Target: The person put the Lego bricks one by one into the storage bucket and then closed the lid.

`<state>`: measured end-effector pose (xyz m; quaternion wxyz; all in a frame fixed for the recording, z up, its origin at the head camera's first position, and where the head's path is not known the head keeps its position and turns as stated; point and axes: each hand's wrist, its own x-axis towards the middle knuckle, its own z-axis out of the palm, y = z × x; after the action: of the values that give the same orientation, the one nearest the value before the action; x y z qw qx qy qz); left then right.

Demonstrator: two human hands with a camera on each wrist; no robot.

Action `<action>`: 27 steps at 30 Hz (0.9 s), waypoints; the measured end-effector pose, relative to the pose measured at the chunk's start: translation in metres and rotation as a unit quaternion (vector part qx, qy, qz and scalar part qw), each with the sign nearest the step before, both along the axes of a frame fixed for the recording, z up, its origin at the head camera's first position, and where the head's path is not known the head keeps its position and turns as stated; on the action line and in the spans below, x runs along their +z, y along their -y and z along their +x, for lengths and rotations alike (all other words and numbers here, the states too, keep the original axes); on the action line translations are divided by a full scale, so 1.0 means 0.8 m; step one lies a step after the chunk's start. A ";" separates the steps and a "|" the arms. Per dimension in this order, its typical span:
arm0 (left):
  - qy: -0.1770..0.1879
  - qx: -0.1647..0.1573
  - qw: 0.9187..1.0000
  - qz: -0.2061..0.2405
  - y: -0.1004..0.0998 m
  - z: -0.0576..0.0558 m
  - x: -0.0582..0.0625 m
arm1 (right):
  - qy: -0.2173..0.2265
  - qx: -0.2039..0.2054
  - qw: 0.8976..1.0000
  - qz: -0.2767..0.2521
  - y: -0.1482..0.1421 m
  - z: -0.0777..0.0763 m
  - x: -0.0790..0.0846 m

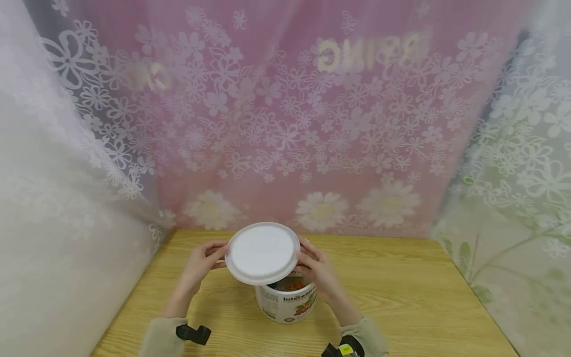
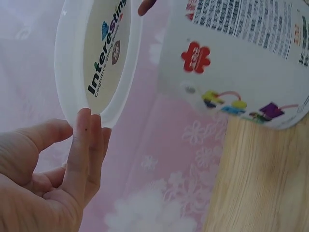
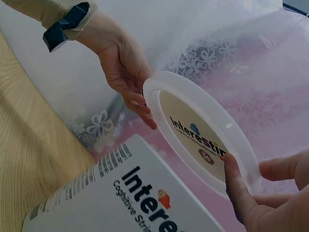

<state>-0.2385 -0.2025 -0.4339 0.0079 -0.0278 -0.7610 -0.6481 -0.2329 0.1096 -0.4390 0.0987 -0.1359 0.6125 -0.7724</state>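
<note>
A round white lid point(image 1: 263, 252) is held tilted above a white printed tub point(image 1: 285, 303) by both hands. My left hand point(image 1: 202, 260) pinches its left edge between thumb and fingers. On the opposite edge, my right hand point(image 1: 320, 270) grips the rim, thumb on one face and fingers on the other. In the right wrist view, the lid's printed face point(image 3: 193, 126) reads "Interesting". The tub stands upright on the table, its mouth partly uncovered. Orange and dark pieces point(image 1: 293, 283) show inside it, and the lid hides the rest of the opening.
The tub stands on a wood-grain table point(image 1: 392, 287). A pink curtain with white flowers point(image 1: 285, 134) hangs behind the table's back edge. Pale sheets hang at the left point(image 1: 67, 198) and right point(image 1: 522, 198). Each wrist wears a black strap point(image 1: 193, 334).
</note>
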 end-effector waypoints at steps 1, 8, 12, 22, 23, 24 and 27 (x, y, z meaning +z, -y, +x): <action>-0.001 -0.001 1.000 0.004 -0.005 -0.002 -0.001 | 0.005 -0.007 1.000 0.003 -0.005 0.000 -0.001; -0.005 -0.003 0.999 0.032 -0.038 -0.008 -0.008 | 0.016 -0.065 0.998 0.012 -0.029 0.002 -0.005; -0.010 0.000 0.999 0.044 -0.052 -0.010 -0.012 | 0.017 -0.082 0.996 0.013 -0.041 0.003 -0.006; -0.020 -0.002 0.998 0.055 -0.065 -0.010 -0.016 | -0.005 -0.084 0.996 0.022 -0.060 0.010 -0.009; -0.021 -0.003 0.998 0.055 -0.066 -0.010 -0.016 | -0.008 -0.084 0.996 0.022 -0.061 0.010 -0.009; -0.022 -0.004 0.998 0.054 -0.066 -0.010 -0.016 | -0.010 -0.085 0.996 0.022 -0.062 0.011 -0.009; -0.023 -0.008 0.998 0.056 -0.068 -0.010 -0.014 | -0.015 -0.081 0.996 0.023 -0.066 0.012 -0.009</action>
<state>-0.2466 -0.1481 -0.4453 0.0220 -0.0487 -0.7227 -0.6891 -0.2236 0.1621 -0.4461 0.0297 -0.0949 0.6405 -0.7615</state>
